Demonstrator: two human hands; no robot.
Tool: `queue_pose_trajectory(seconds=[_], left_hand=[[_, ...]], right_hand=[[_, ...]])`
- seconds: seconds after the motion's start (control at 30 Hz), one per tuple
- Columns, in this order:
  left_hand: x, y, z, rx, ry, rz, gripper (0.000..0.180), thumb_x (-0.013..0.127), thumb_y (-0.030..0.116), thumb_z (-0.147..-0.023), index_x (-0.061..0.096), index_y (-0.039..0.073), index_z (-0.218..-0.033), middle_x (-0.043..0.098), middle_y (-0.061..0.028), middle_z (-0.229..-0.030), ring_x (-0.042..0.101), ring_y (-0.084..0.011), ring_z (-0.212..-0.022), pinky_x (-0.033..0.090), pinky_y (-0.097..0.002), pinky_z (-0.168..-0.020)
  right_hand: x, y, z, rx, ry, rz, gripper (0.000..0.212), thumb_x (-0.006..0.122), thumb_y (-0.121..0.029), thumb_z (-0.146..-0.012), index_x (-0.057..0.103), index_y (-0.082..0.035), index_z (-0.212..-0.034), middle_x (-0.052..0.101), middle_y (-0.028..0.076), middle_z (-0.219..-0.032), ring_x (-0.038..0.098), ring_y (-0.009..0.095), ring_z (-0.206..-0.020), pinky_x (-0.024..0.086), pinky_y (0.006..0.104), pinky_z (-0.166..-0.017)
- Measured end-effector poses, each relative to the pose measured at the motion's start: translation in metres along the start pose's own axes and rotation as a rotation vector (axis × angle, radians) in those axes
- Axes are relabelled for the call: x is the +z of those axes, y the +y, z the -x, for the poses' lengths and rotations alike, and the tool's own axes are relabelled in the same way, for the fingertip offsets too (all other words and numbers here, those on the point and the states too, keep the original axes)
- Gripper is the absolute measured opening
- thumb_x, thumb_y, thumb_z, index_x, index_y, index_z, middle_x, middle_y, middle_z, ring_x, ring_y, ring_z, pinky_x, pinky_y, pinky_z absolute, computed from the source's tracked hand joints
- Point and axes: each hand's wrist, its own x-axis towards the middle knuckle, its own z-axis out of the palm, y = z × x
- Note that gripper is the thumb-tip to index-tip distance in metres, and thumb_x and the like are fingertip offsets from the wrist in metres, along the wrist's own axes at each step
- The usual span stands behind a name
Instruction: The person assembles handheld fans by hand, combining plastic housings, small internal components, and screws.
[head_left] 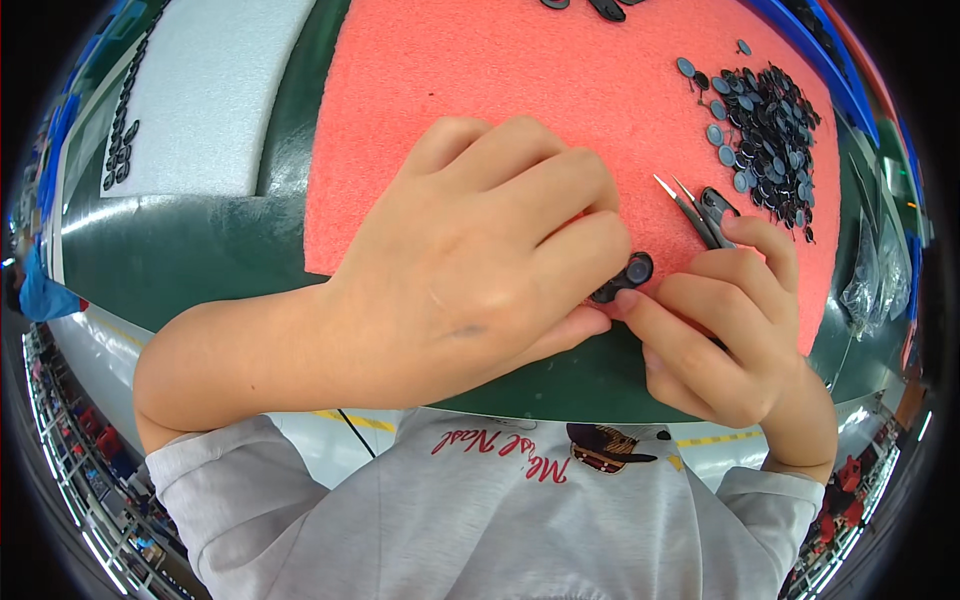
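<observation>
A small glossy black part point(636, 270) with a round end is pinched over the near edge of the pink foam mat. My left hand point(490, 240) is closed on it from the left, back of the hand upward, hiding most of its fingertips and part of the piece. From the right, my right hand point(730, 325) presses a fingertip against the same part. That hand also keeps a pair of tweezers point(697, 218) tucked in its fingers, the pointed tips apart and aimed away from me. Beside the tweezers lies another black oval part point(716, 203).
The pink foam mat point(380, 120) covers much of the green table point(110, 250). At its right is a heap of small dark round discs with stems point(770, 140). A white foam sheet point(215, 90) bears rows of black pieces point(122, 150). Clear plastic bags point(875, 270) lie far right.
</observation>
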Motion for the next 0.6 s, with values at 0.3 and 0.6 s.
queue_pose_trajectory(seconds=[0.3,0.6], left_hand=[[0.0009,-0.0049,0.0036,0.055,-0.018,-0.007,0.031,0.074,0.021,-0.049,0.062,0.008,-0.074,0.058,-0.0052,-0.087,0.053,-0.0245,-0.077,0.040,-0.0354,-0.067],[0.0017,-0.0079,0.0053,0.082,-0.012,-0.029,0.028,0.072,0.022,-0.051,0.062,0.009,-0.074,0.058,-0.0053,-0.087,0.053,-0.0244,-0.077,0.041,-0.0356,-0.067]], right_hand=[[-0.0038,-0.0007,-0.0023,0.040,-0.091,-0.023,0.033,0.061,-0.013,-0.051,0.066,-0.003,-0.082,0.055,0.005,-0.075,0.050,0.020,-0.064,0.041,0.0426,-0.078],[-0.0018,0.0011,-0.0007,0.036,-0.096,-0.047,0.036,0.061,-0.015,-0.052,0.067,-0.003,-0.085,0.056,0.007,-0.078,0.051,0.021,-0.068,0.041,0.0445,-0.079]])
